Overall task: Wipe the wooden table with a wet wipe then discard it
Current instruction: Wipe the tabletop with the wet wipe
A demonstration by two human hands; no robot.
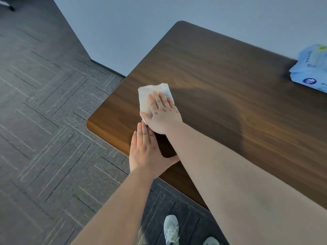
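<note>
A white wet wipe (150,93) lies spread flat on the dark wooden table (221,82), near its left corner. My right hand (163,114) presses flat on the wipe, fingers together, covering its lower right part. My left hand (146,151) rests flat on the table's near edge just below the right hand, fingers straight, thumb out, holding nothing.
A blue pack of wet wipes (313,68) sits at the table's far right edge. A grey wall runs behind the table. Grey patterned carpet (44,121) covers the floor to the left. My white shoes (170,228) show below the table's near edge.
</note>
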